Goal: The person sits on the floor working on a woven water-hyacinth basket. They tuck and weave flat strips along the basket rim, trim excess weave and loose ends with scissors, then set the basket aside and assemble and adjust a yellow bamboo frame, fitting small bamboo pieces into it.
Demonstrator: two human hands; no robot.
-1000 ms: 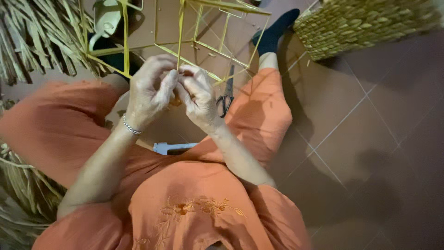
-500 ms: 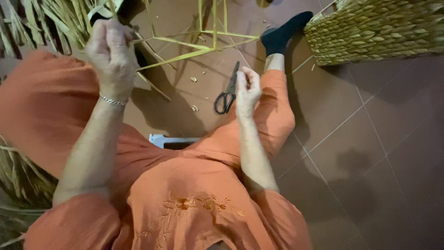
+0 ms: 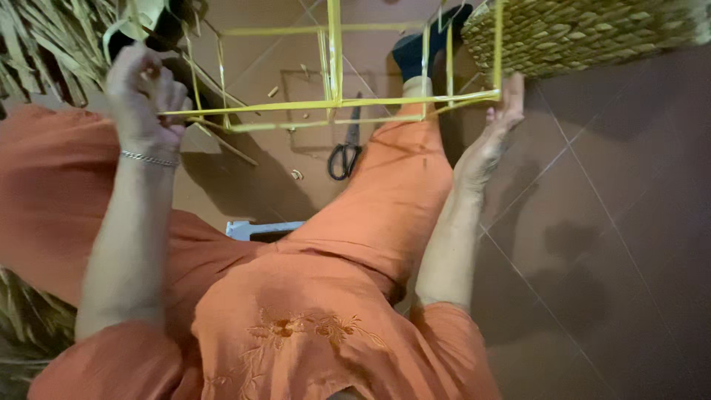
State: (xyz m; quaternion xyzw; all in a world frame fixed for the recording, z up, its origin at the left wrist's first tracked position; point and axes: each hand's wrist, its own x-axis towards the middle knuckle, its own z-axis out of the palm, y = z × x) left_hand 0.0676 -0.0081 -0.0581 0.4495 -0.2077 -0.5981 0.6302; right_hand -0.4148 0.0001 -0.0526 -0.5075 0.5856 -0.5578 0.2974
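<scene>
Your left hand (image 3: 141, 92) gripped the yellow strip lattice frame (image 3: 333, 104) at nine o'clock, your right hand (image 3: 492, 137) steadying its three o'clock corner with open fingers (image 3: 511, 96).

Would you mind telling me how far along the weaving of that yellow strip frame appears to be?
Done: the yellow strip frame is crossed into an open grid, only a skeleton. In hand: the left hand grips its left end and the right hand steadies the right corner. Left: no sides are filled in, unlike the woven basket; loose dried leaves and scissors lie on the floor.
</scene>
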